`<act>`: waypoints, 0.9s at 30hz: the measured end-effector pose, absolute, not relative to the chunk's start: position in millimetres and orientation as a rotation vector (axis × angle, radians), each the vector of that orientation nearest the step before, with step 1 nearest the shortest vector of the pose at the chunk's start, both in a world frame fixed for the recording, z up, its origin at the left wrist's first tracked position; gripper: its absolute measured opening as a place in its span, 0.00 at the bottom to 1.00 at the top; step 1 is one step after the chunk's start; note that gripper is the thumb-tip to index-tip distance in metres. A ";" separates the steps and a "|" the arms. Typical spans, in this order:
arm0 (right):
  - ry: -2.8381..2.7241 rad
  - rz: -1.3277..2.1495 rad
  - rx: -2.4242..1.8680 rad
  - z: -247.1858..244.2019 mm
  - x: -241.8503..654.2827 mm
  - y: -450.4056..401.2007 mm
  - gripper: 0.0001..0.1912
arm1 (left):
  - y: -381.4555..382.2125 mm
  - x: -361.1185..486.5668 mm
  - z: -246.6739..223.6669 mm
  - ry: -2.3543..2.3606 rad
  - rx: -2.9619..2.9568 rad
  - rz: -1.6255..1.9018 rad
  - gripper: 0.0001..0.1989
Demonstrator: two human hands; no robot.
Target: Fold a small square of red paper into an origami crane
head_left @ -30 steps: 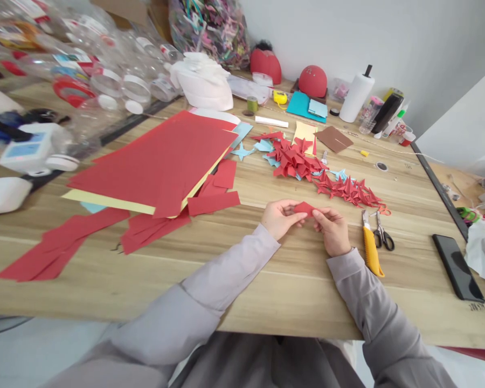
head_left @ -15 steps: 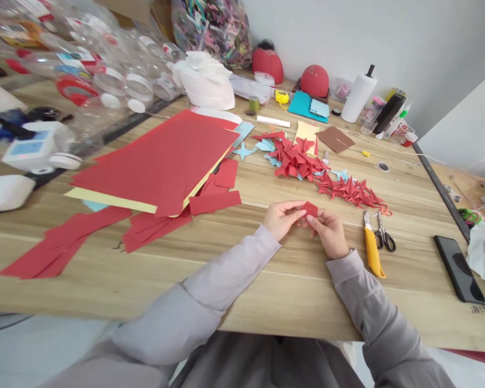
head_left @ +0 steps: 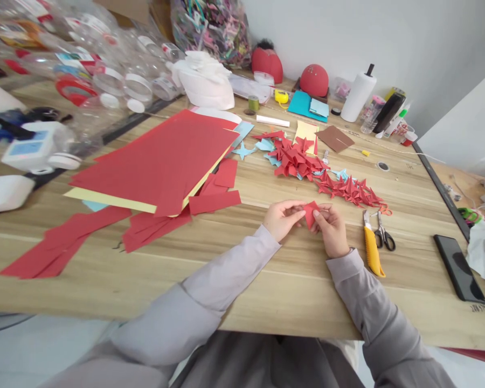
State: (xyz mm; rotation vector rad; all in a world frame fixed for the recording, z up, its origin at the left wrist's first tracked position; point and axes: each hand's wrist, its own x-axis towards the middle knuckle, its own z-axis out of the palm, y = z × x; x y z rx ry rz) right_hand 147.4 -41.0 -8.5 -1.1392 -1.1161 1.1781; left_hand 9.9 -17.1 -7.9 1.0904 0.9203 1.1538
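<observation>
A small folded piece of red paper is held up between both hands near the middle of the table. My left hand pinches its left edge between thumb and fingers. On the other side, my right hand grips the paper with the thumb on its front face. Beyond the hands lie a pile of red folded paper stars and a second row of red stars. Large red sheets are stacked to the left, with cut red strips beside them.
A yellow cutter and black scissors lie right of my right hand. Farther right is a black phone. Clear plastic bottles crowd the back left. A white roll stands at the back.
The red paper has turned between the fingers and now shows a taller, pointed shape. My right hand has shifted slightly; my left hand stays nearly in place.
</observation>
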 end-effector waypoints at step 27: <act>-1.114 1.232 -1.092 -7.8 150.5 -43.9 0.10 | -17.9 9.0 -0.2 0.924 1.046 1.113 0.11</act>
